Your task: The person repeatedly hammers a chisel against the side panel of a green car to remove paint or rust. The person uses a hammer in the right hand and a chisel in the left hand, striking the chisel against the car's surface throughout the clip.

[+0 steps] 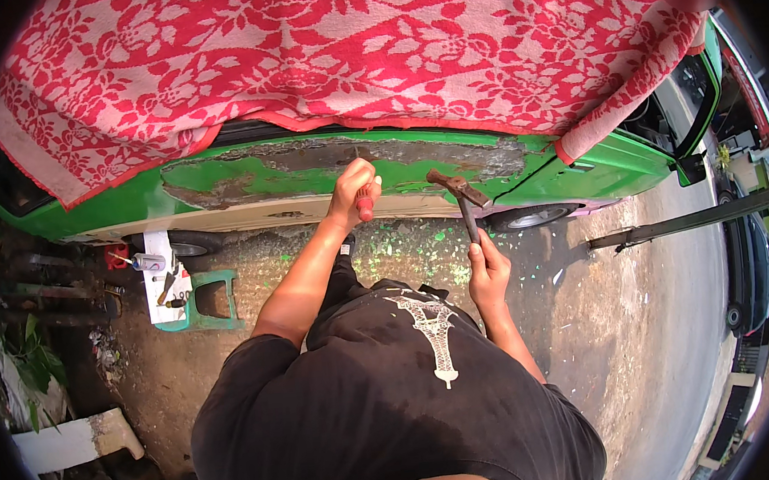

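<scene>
Looking down past your black short-sleeved T-shirt w/ a white lattice-tower print point(369, 402): you're on grey-brown ground point(588, 342), facing the side of a green car w/ a cream lower strip point(616, 170).

Your L hand point(352, 190) is fisted round a tool w/ a red rounded handle point(365, 207). Grip's closed on it, butt end toward you; far end is nr the car's side, too small to make out. Your R hand point(490, 275) has its grip wrapped round the dark shaft of a hammer w/ a worn brown metal head point(458, 188). Head's up, R of the red handle & apart from it; can't tell if it touches the car.

Beyond your L fist, a long ragged grey-brown patch point(414, 156) runs along the green side, w/ bits of green in it. A red-&-pale floral cloth point(327, 57) drapes over the car's upper part. 2 black tires point(530, 218) show below, 1 toward each end. Sm. green flakes point(445, 276) dot the ground btwn your arms.

To L: green plastic stool point(228, 300), w/ a flat white sheet point(157, 300) carrying sm. items point(173, 295). Far R: slanted dark metal beam point(686, 219), plus a dark parked car point(747, 259).
</scene>
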Demonstrator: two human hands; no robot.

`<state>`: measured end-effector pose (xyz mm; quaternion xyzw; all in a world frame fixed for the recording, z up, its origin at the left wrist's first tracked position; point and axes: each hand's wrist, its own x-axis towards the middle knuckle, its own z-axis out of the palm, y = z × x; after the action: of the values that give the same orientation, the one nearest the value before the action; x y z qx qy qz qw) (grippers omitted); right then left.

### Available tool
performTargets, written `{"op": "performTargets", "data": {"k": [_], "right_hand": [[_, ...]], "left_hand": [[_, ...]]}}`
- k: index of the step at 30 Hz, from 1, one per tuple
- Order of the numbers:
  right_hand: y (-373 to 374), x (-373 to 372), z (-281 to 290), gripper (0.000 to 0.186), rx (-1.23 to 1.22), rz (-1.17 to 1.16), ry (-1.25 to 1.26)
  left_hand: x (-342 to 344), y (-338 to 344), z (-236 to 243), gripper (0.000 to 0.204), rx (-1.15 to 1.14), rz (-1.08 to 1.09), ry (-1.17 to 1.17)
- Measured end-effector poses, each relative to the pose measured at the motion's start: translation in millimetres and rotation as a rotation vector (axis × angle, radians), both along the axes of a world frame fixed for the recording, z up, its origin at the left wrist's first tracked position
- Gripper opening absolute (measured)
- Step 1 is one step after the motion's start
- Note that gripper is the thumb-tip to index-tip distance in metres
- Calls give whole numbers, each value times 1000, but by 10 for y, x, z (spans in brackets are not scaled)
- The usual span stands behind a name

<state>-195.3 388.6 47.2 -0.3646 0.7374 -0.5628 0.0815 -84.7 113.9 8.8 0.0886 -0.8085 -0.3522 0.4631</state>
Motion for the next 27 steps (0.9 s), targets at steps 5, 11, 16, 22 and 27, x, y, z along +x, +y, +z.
{"op": "performTargets", "data": {"k": [5,11,16,22,27], "right_hand": [[-64,-5,62,32,-2,35,-21],[-100,-6,70,33,-13,66,20],[-108,8,120,33,46,74,-12],[-136,46,374,29,-183,80,125],[-342,57,445,26,-159,107,355]], "left_hand": [[-20,-50,93,28,-4,-1,66],[-18,-62,91,28,0,5,25],[-110,-80,132,28,16,-7,27],[-286,-169,306,28,49,31,12],[-402,-278,378,19,63,30,-35]]}}
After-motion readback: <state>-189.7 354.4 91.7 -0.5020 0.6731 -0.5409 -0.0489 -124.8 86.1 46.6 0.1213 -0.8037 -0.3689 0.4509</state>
